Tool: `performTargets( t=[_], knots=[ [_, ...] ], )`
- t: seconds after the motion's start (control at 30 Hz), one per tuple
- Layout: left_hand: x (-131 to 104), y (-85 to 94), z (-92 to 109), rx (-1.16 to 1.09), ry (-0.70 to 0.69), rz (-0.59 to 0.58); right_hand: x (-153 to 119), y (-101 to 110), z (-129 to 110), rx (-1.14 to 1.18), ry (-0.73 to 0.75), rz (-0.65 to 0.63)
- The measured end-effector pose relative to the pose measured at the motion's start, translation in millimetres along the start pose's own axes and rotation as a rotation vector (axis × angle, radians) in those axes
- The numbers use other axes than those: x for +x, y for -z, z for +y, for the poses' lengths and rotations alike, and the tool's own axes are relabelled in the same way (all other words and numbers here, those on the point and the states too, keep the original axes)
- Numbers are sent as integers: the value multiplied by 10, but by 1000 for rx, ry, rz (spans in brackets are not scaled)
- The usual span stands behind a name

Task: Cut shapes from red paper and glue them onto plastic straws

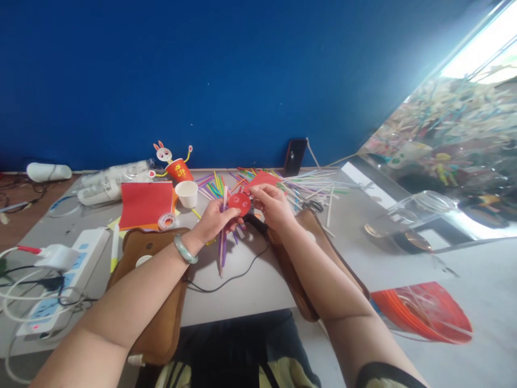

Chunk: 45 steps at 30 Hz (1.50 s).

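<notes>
My left hand (218, 220) pinches a red paper disc (240, 202) with pale round marks drawn on it. Several purple sticks (222, 249) pass by that hand's fingers; whether they are held or lie on the table I cannot tell. At the disc's upper right edge, my right hand (271, 205) has its thumb and fingers pressed together; what lies in the pinch is too small to make out. Red paper (264, 179) lies just behind the right hand. A white paper cup (186, 193) stands left of the hands, near a red cup figure with a rabbit head (179, 169).
Coloured sticks (311, 186) spread across the back, with scissors (313, 206) among them. A dark phone (294, 157) leans on the blue wall. Red sheets (146, 205), a tape roll (167, 221) and a power strip (68, 280) are left. Brown pads (157, 302) lie under both forearms.
</notes>
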<state>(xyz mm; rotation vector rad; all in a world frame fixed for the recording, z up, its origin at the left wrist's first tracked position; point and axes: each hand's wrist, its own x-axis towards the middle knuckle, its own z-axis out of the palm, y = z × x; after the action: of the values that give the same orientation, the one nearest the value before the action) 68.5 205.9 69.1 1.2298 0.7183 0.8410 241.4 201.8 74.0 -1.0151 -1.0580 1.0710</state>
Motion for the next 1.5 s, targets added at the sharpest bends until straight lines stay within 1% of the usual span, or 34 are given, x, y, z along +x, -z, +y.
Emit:
performTargets(
  t=[0.2, 0.43, 0.7, 0.93, 1.07, 1.17, 1.3, 1.5],
  knots=[
    [-31, -34, 36, 31, 22, -6, -67, -26, -78, -83, 3, 1],
    [-23, -34, 23, 33, 29, -14, -90, -44, -94, -109, 6, -5],
    [-25, -28, 20, 23, 27, -19, -116, -53, -119, -134, 46, 1],
    [-30, -43, 14, 23, 32, -24, -129, -65, -136, -149, 23, 31],
    [-17, -14, -16, 60, 5, -37, -140, -69, -157, -159, 77, 54],
    [11, 30, -39, 71, -29, -11, -155, -62, -165, -175, 103, 44],
    [53, 80, -58, 23, -70, 58, -181, -62, -160, -155, 84, 15],
    [46, 86, -61, 28, -83, 67, -200, -85, -153, -181, 49, -32]
  ],
)
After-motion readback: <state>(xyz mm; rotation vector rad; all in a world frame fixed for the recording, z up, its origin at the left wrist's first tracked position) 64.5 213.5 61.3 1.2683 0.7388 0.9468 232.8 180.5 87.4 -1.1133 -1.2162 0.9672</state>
